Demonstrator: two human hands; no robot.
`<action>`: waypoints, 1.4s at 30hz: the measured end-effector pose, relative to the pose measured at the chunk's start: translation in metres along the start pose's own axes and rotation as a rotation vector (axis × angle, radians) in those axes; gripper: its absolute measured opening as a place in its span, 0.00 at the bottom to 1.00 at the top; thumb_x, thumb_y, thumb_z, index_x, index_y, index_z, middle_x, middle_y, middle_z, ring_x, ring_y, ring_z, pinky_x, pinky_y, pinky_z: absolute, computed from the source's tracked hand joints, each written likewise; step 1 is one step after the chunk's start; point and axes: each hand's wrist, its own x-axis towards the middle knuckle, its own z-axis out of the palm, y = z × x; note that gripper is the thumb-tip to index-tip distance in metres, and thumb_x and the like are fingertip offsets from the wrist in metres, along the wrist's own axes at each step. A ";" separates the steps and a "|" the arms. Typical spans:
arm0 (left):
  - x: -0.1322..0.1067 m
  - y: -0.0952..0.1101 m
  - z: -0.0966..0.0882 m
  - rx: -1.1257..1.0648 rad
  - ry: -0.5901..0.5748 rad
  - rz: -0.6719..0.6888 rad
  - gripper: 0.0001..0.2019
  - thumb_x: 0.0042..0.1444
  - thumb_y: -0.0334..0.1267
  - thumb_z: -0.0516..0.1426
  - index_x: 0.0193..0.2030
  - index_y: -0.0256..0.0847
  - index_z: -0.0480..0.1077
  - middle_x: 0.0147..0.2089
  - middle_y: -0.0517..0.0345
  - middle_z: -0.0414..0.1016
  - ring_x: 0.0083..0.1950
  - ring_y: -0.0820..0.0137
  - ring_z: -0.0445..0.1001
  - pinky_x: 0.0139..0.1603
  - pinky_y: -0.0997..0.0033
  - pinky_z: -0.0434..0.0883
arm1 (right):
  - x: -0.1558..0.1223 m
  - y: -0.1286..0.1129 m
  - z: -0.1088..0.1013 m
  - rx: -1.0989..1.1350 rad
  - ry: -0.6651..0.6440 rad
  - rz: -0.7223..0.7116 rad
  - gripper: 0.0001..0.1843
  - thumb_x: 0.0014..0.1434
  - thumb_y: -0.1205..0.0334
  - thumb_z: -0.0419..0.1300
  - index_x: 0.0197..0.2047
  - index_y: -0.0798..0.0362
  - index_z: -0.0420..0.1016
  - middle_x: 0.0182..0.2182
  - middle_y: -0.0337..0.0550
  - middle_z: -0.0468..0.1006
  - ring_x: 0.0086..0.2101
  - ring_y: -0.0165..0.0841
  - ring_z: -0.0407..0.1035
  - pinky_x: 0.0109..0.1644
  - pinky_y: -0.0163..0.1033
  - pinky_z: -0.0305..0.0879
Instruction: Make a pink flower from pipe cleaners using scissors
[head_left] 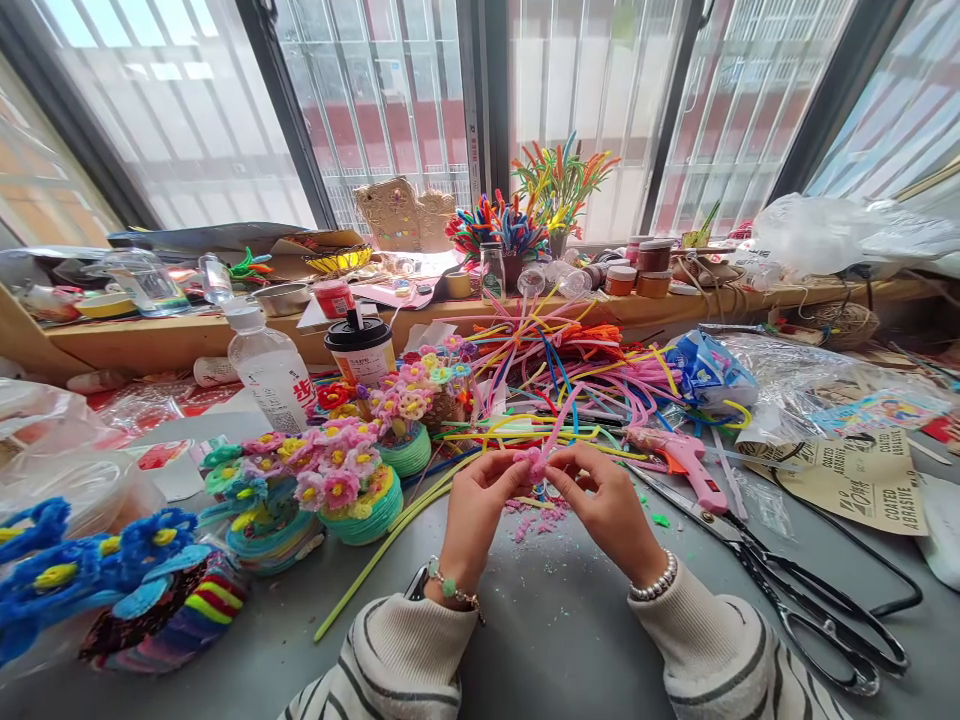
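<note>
Between my two hands, over the grey table, is a pink pipe cleaner bent into small loops, its straight end rising up and to the right. My left hand pinches its left side between thumb and fingers. From the right, my right hand grips the other side the same way. Pink fuzz trimmings lie on the table just below the fingers. Beyond the hands spreads a heap of loose pipe cleaners in many colours.
Pipe-cleaner flower pots and blue flowers crowd the left. A bottle and lidded cup stand behind them. On the right lie a pink glue gun, large black-handled scissors and sandpaper. A cluttered windowsill runs behind.
</note>
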 end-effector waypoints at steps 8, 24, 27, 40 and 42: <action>-0.001 -0.001 -0.001 0.132 -0.067 0.008 0.11 0.41 0.40 0.59 0.31 0.35 0.73 0.30 0.54 0.75 0.34 0.68 0.72 0.35 0.72 0.69 | 0.001 -0.001 -0.006 -0.142 -0.060 0.020 0.07 0.53 0.63 0.53 0.25 0.54 0.68 0.23 0.39 0.69 0.24 0.28 0.63 0.25 0.32 0.58; 0.000 -0.003 -0.003 -0.011 -0.061 -0.066 0.09 0.41 0.37 0.60 0.30 0.35 0.73 0.30 0.56 0.74 0.32 0.73 0.71 0.34 0.75 0.69 | 0.002 0.009 -0.010 -0.390 -0.010 -0.365 0.08 0.55 0.67 0.50 0.38 0.54 0.68 0.32 0.45 0.70 0.34 0.34 0.65 0.37 0.38 0.62; 0.000 -0.004 -0.003 -0.028 -0.073 -0.070 0.09 0.41 0.36 0.60 0.31 0.35 0.72 0.30 0.55 0.75 0.33 0.72 0.71 0.36 0.74 0.69 | 0.000 0.013 -0.008 -0.531 0.018 -0.517 0.09 0.55 0.68 0.51 0.40 0.54 0.68 0.33 0.46 0.71 0.36 0.34 0.64 0.40 0.38 0.62; -0.003 -0.007 0.002 0.318 0.002 0.228 0.06 0.44 0.35 0.57 0.30 0.36 0.71 0.30 0.55 0.74 0.32 0.69 0.72 0.34 0.72 0.70 | -0.004 0.010 0.001 -0.744 0.101 -0.560 0.07 0.55 0.68 0.51 0.30 0.55 0.69 0.27 0.44 0.72 0.30 0.33 0.64 0.34 0.35 0.59; -0.004 -0.009 0.003 0.444 0.032 0.349 0.06 0.45 0.34 0.56 0.31 0.37 0.71 0.30 0.55 0.74 0.32 0.70 0.72 0.34 0.72 0.70 | -0.005 0.009 0.003 -0.763 0.114 -0.542 0.07 0.54 0.68 0.50 0.29 0.55 0.69 0.27 0.44 0.71 0.30 0.33 0.64 0.33 0.36 0.58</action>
